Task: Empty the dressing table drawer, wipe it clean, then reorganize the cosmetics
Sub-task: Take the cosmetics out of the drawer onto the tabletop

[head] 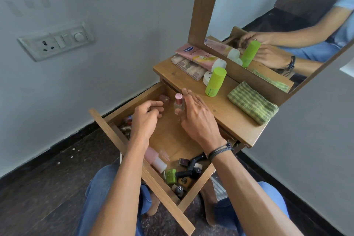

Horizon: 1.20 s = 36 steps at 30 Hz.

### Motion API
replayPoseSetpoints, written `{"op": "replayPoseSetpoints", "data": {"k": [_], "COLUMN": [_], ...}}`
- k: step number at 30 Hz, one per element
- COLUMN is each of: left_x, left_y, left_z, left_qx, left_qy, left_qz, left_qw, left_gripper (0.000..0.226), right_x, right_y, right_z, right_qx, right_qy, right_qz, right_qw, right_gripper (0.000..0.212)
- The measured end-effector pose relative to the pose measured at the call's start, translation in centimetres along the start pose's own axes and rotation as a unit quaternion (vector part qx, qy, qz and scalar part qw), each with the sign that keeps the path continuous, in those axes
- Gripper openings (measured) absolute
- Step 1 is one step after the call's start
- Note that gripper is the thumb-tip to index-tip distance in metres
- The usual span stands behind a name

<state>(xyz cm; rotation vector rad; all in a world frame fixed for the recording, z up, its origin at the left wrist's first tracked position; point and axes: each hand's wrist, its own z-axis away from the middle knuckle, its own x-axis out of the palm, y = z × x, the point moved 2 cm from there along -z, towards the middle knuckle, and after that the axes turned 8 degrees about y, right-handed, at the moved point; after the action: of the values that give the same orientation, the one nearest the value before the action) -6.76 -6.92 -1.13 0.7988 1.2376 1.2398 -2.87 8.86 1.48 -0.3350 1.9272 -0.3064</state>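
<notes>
- Hands, both over the open drawer at frame centre: right hand (199, 119) grasps a small clear bottle with pink cap (179, 104), held upright between thumb and fingers. Left hand (146, 116) has curled fingers just left of that bottle; whether it holds anything cannot be told.
- Mirror (268, 15), wooden frame, upper right, standing at the back of the tabletop.
- Tabletop (235, 120), wood, right of centre.
- Drawer (109, 130), pulled out, centre to lower centre.
- Striped green cloth (252, 103), folded, at the right end of the tabletop.
- Pink tube (199, 56), lying on a clear flat case (186, 68), upper centre.
- Lime-green bottle (215, 82), upright, touching a white jar (206, 78).
- Pale pink bottle (155, 160), on its side in the drawer, beside the left forearm.
- Nail polish bottles (184, 172), clustered in the drawer's lowest corner.
</notes>
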Motion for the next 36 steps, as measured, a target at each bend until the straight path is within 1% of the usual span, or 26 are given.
{"op": "replayPoseSetpoints", "data": {"k": [2, 4, 5, 8, 11, 16, 20, 27, 29, 33, 34, 36], "left_x": [0.0, 0.0, 0.0, 0.0, 0.0, 0.0, 0.1, 0.1, 0.1, 0.3, 0.3, 0.4], "left_y": [0.0, -0.1, -0.1, 0.0, 0.1, 0.2, 0.0, 0.0, 0.1, 0.0, 0.0, 0.0], "left_z": [0.0, 0.0, 0.0, -0.1, -0.1, 0.1, 0.0, -0.1, 0.0, -0.1, -0.1, -0.2], "left_qx": [0.002, 0.005, 0.007, -0.002, -0.018, -0.025, -0.022, -0.020, -0.018, -0.015, -0.015, -0.013], "left_qy": [-0.004, -0.004, -0.003, -0.004, -0.004, -0.011, -0.014, -0.028, -0.032, -0.036, -0.035, -0.031], "left_qz": [-0.002, -0.005, -0.006, 0.002, 0.018, 0.022, 0.010, -0.009, -0.013, -0.022, -0.023, -0.026], "left_qw": [1.000, 1.000, 1.000, 1.000, 1.000, 0.999, 1.000, 0.999, 0.999, 0.999, 0.999, 0.999], "left_gripper": [0.038, 0.037, 0.036, 0.034, 0.035, 0.039, 0.035, 0.036, 0.038, 0.036, 0.036, 0.034], "right_x": [-0.3, -0.6, -0.9, -2.0, -2.5, -2.6, -2.0, -1.6, -1.4, -1.4, -1.3, -1.1], "right_y": [-0.3, -0.4, -0.5, -0.8, -0.9, -0.6, -0.5, -0.1, 0.0, -0.3, -0.5, -1.2], "right_z": [-0.8, -1.9, -2.5, -4.4, -6.2, -8.3, -8.8, -9.8, -9.8, -8.8, -8.3, -7.1], "right_qx": [0.032, 0.080, 0.103, 0.149, 0.175, 0.197, 0.223, 0.228, 0.230, 0.224, 0.223, 0.228], "right_qy": [-0.012, -0.009, -0.003, 0.026, 0.045, 0.071, 0.071, 0.068, 0.072, 0.096, 0.102, 0.117], "right_qz": [-0.031, -0.065, -0.085, -0.132, -0.112, -0.081, -0.100, -0.110, -0.103, -0.076, -0.070, -0.063], "right_qw": [0.999, 0.995, 0.991, 0.980, 0.977, 0.975, 0.967, 0.965, 0.965, 0.967, 0.967, 0.965], "right_gripper": [0.045, 0.032, 0.030, 0.036, 0.032, 0.026, 0.027, 0.029, 0.032, 0.049, 0.050, 0.047]}}
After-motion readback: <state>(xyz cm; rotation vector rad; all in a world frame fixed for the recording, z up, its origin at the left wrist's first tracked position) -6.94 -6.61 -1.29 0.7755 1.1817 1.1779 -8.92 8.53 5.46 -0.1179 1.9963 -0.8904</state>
